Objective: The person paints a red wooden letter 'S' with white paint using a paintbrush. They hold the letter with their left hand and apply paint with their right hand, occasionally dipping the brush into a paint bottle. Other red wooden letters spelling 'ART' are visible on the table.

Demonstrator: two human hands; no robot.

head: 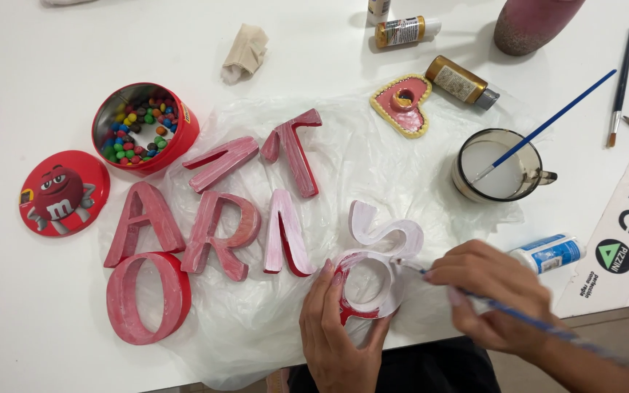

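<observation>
My left hand (pixel 336 331) grips the lower curve of a chunky S-shaped letter (pixel 380 244), white on top with red showing at its edges. A thin blue-handled brush (pixel 525 320) is pinched in my right hand (pixel 496 295), with its tip touching the letter's right side. The letter lies on a clear plastic sheet (pixel 373 156) on the white table. To the left lie several red and pink letters (pixel 212 218), including an O (pixel 147 297).
A round red tin of coloured candies (pixel 143 127) and its lid (pixel 62 193) sit at left. A mug of white liquid (pixel 496 166) holds a blue brush. Paint bottles (pixel 547 252), a heart-shaped piece (pixel 404 104), a crumpled rag (pixel 244 51) and loose brushes (pixel 620 84) lie around.
</observation>
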